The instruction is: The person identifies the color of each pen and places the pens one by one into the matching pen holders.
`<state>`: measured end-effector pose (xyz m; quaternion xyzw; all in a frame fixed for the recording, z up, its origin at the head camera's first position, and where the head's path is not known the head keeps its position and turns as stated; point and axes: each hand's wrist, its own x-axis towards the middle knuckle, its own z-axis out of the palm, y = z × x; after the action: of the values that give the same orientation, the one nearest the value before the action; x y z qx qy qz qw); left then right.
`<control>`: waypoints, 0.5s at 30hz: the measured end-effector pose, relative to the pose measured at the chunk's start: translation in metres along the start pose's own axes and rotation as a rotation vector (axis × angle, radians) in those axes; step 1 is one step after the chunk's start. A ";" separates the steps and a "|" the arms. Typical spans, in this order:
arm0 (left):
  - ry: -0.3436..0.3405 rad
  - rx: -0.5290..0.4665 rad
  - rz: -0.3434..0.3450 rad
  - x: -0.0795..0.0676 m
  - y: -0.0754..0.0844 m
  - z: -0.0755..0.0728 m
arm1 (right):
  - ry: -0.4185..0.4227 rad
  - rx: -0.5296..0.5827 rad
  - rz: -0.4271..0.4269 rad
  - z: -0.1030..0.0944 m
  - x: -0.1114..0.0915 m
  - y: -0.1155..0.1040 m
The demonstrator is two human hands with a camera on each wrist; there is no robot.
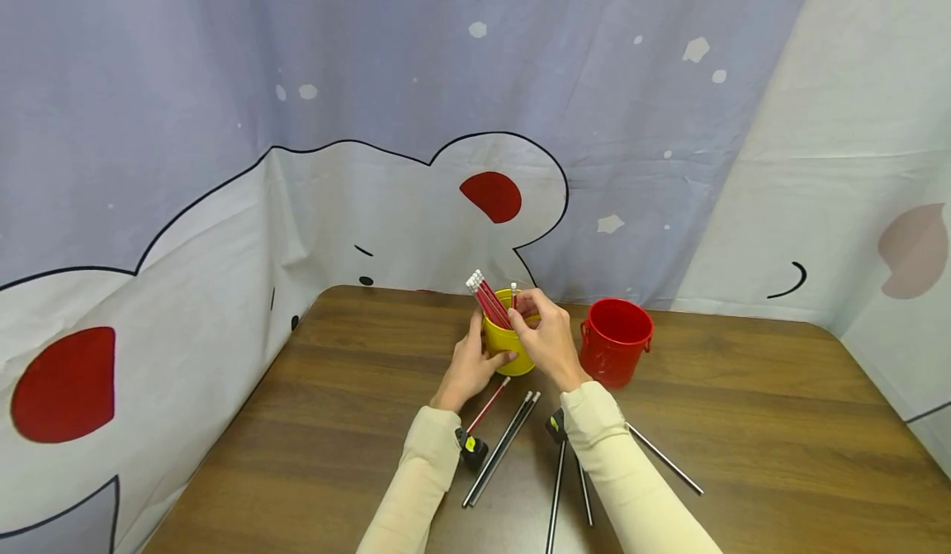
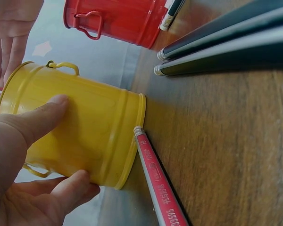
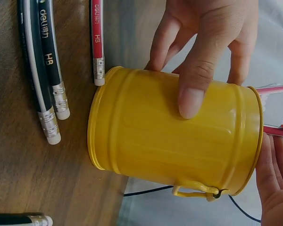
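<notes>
A yellow metal bucket [image 1: 509,354] stands on the wooden table with several red pencils [image 1: 490,305] leaning in it, white erasers up. My left hand [image 1: 470,366] grips the bucket's side; its thumb lies across the yellow wall in the left wrist view. At the rim, my right hand [image 1: 548,333] pinches a red pencil [image 1: 513,294] that stands upright, its lower end hidden inside the bucket. One more red pencil [image 2: 159,188] lies on the table, its eraser end right at the bucket's base.
To the right stands a red bucket [image 1: 615,348]. Two dark pencils [image 1: 502,448] lie in front of the yellow bucket. Further dark pencils [image 1: 664,459] lie around and beyond the right forearm. A patterned curtain [image 1: 416,59] hangs behind the table [image 1: 743,422].
</notes>
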<state>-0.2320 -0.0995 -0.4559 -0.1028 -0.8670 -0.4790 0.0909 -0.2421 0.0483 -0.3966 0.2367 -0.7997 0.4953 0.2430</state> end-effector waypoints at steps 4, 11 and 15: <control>0.001 -0.007 0.007 0.000 0.000 0.000 | -0.003 -0.001 -0.005 0.000 0.000 0.001; -0.001 -0.005 0.014 0.000 0.000 -0.001 | -0.008 0.011 -0.009 0.000 -0.001 -0.002; -0.004 0.003 0.015 0.000 0.000 -0.001 | -0.017 0.024 -0.006 0.000 -0.003 -0.004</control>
<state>-0.2315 -0.1004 -0.4556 -0.1100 -0.8671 -0.4769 0.0930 -0.2377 0.0471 -0.3960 0.2463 -0.7949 0.5023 0.2350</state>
